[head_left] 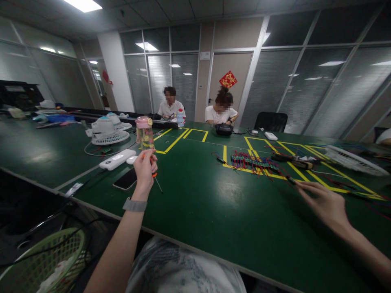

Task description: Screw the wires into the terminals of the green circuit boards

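My left hand (145, 167) is raised above the green table (214, 211), fingers closed round an orange-handled screwdriver (155, 176) whose thin shaft points down and to the right. A grey band sits on that wrist. My right hand (324, 201) reaches out to the right with its fingers stretched toward a small dark part (290, 179) lying on the table; the fingertips are at or just short of it. A bundle of red, green and blue wires (253, 161) lies just beyond, inside yellow tape lines.
A pink-lidded bottle (144, 133), a white remote (117, 159) and a dark phone (126, 179) lie by my left hand. White fan parts (106, 132) stand at the left, another fan grille (354, 159) at the right. Two people sit at the far end. A green basket (42, 260) is at lower left.
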`<state>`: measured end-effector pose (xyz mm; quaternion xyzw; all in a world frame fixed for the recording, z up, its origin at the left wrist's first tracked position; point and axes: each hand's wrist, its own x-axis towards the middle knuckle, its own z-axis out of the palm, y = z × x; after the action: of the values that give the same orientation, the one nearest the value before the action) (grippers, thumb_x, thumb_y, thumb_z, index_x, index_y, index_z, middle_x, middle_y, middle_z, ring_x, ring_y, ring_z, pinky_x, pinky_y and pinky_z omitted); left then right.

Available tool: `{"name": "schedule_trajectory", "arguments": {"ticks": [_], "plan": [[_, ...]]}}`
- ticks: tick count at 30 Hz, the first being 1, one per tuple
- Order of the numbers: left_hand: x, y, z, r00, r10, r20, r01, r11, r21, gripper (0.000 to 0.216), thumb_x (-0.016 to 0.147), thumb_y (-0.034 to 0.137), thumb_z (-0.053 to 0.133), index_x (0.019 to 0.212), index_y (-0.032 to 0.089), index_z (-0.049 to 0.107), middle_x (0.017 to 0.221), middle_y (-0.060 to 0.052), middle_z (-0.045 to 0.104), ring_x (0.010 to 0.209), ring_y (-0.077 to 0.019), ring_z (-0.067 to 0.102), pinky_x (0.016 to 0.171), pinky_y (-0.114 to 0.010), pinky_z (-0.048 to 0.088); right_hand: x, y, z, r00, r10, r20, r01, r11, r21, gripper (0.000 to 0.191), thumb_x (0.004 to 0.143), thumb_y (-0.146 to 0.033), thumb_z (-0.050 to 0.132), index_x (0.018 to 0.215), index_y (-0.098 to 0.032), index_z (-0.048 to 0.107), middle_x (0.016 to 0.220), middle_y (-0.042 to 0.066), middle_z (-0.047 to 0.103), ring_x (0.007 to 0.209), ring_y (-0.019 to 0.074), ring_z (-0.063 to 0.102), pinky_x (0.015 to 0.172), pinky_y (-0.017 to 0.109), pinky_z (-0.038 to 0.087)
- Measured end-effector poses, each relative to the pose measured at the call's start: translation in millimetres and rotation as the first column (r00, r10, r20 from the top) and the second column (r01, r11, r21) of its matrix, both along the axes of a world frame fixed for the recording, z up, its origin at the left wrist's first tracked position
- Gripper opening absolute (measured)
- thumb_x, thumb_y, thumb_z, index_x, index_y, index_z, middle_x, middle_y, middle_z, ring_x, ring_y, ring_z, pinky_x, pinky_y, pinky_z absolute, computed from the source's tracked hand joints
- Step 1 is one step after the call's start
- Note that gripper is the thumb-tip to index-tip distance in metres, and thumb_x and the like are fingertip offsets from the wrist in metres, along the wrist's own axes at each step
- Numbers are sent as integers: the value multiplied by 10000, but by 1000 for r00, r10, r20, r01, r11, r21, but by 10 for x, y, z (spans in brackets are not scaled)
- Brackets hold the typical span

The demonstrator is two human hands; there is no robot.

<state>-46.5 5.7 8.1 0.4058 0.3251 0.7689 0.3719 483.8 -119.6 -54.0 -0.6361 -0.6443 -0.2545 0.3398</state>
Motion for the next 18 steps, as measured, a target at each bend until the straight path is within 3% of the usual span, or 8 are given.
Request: {"name": "schedule_trajectory", "arguments": {"ticks": [2,4,6,9,12,18], "plan": [[2,-1,3,1000,-2,-1,2,1000,3,116,714,244,595,753,135,600,522,68,490,275,-7,282,283,-150,162,167,149,181,978,-180,-103,192,974,123,420,816,-453,471,899,-135,732,947,132,704,866,260,658,742,328,495],[5,-6,8,1000,0,1,0,1000,6,117,712,246,596,750,135,597,520,69,487,274,-8,283,282,-150,163,358,360,351,916,-331,-227,350,935,49,384,807,-397,509,937,-111,730,933,142,710,882,263,651,741,313,470],[7,-13,10,1000,4,4,-4,1000,1,116,711,243,596,751,135,596,523,68,488,278,-7,286,283,-149,167,535,585,450,832,-489,-263,457,872,-177,366,803,-344,537,991,-92,723,892,160,714,840,274,647,713,313,450],[4,-14,6,1000,6,4,-6,1000,-10,124,718,253,594,758,135,596,526,70,487,278,-4,273,282,-147,169,704,846,408,754,-641,-143,529,723,-445,362,826,-293,501,989,-62,726,871,212,703,820,306,636,657,325,425],[-4,-9,-5,1000,-2,-3,2,1000,-11,147,728,275,597,770,135,600,536,69,487,281,-2,270,284,-146,171,739,969,231,750,-652,-116,518,687,-509,345,811,-263,492,883,-42,747,854,240,694,751,320,633,593,331,403],[-2,-23,-7,1000,-5,-18,5,1000,-23,151,727,276,595,774,133,593,545,68,488,285,1,283,290,-140,177,620,1062,67,834,-537,-127,401,749,-528,339,779,-304,509,825,-78,758,769,194,693,686,278,626,590,309,406]]}}
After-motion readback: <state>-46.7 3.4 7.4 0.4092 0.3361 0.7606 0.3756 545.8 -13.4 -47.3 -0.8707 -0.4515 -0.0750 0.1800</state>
